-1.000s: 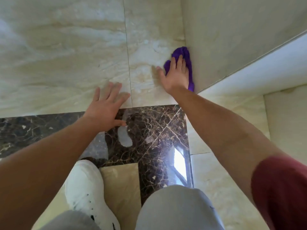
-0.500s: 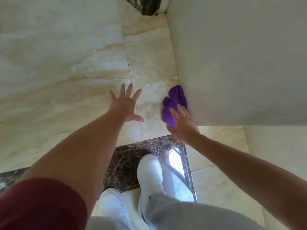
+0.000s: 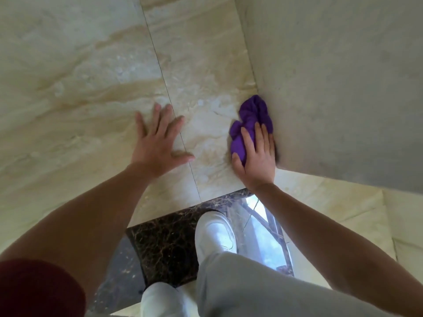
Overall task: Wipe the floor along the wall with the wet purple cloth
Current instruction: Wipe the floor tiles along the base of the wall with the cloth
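Observation:
A crumpled purple cloth (image 3: 250,117) lies on the beige marble floor (image 3: 206,72), pressed into the seam where the floor meets the pale wall (image 3: 332,76). My right hand (image 3: 257,156) rests flat on the near half of the cloth, fingers spread over it and thumb against its left side. The far half of the cloth sticks out beyond my fingertips. My left hand (image 3: 158,143) is planted flat on the floor to the left, fingers apart, holding nothing.
A tile joint (image 3: 164,88) runs away from me just right of my left hand. A dark brown marble strip (image 3: 164,245) crosses the floor near me, with my white shoe (image 3: 212,234) on it. The wall's corner ends beside my right wrist.
My right hand has moved forward onto the cloth, which it was only reaching toward half a second ago. My left hand now lies flat on the floor.

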